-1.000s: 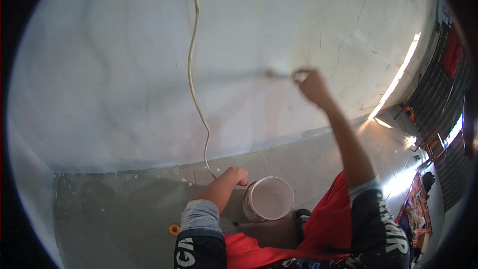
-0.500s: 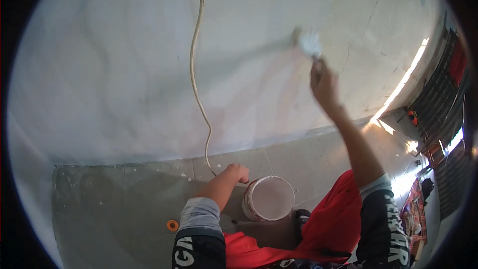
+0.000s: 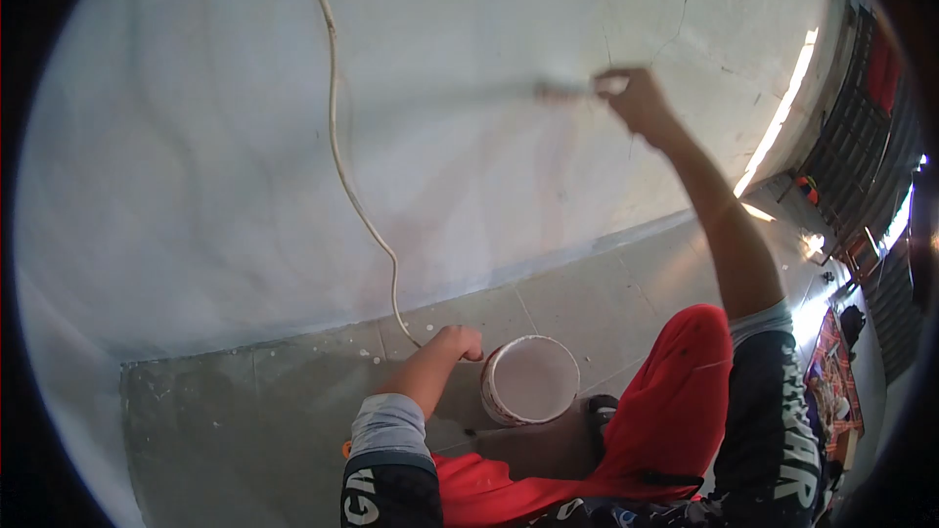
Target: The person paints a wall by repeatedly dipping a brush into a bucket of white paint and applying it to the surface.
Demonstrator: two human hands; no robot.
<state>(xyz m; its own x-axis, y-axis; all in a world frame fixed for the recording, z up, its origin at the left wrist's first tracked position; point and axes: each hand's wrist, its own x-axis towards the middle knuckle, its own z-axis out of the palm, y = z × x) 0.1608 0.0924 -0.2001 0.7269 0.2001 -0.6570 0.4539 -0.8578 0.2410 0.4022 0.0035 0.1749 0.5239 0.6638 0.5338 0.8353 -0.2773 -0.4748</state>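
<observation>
Since the frame half a second ago, the right hand (image 3: 638, 101) has swung the flat paintbrush with brown bristles (image 3: 560, 91) round: it now points left, nearly edge-on, where its broad face showed before. Through the head camera I see the thumb and forefinger bent into a ring, right of upper centre, closed on the brush's handle end; blur hides the exact grip. The brush lies directly left of those fingertips, against the view of the pale, cracked plaster wall (image 3: 225, 205); I cannot tell whether the bristles touch it. A long grey shadow runs left from the tip.

Below centre, I have the left hand (image 3: 460, 341) with its fingers curled in; whether they hold anything, I cannot tell. Just right of it stands a round white bucket with red marks (image 3: 492, 401), open at the top, on the grey tiled floor (image 3: 293, 401). A wavy cream cable (image 3: 333, 34) comes down from the upper left to near the left hand. Red trousers (image 3: 665, 401) fill the bottom, from centre to right.
</observation>
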